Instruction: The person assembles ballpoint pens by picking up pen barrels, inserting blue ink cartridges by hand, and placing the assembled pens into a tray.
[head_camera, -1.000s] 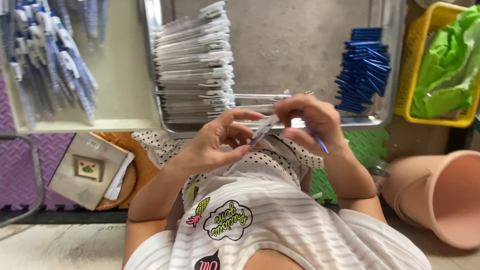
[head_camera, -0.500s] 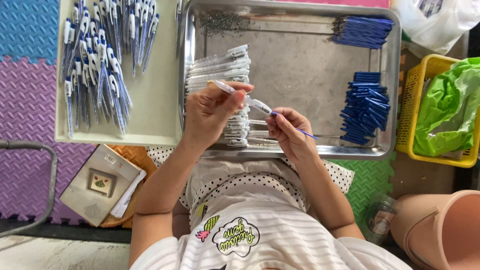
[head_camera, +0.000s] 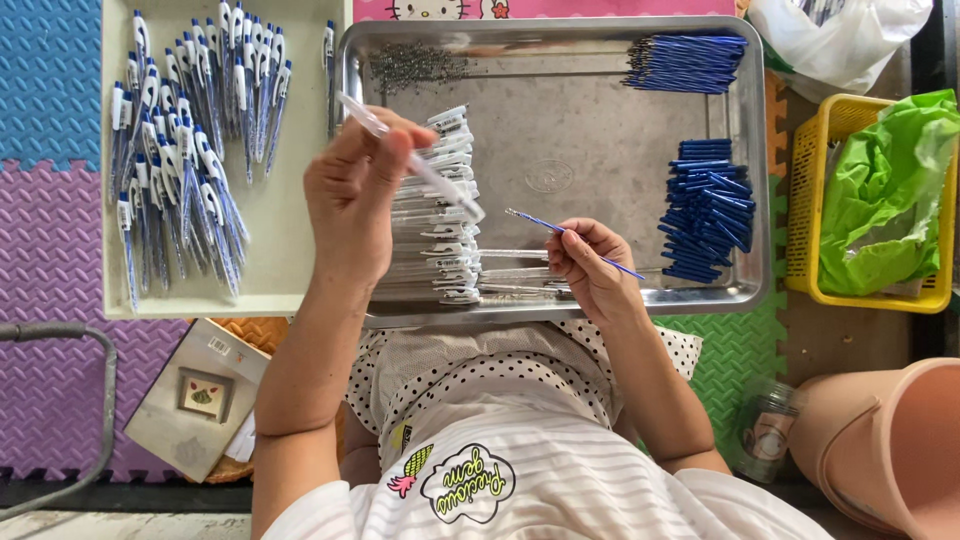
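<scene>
Two trays (head_camera: 560, 170) on purple, blue, green foam mats (head_camera: 50, 250).

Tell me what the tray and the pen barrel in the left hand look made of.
Tray: metal, likely stainless steel; dull grey sheen, rolled rim. Clear pen barrel in the left hand: probably transparent plastic; the stack shows through it.
</scene>
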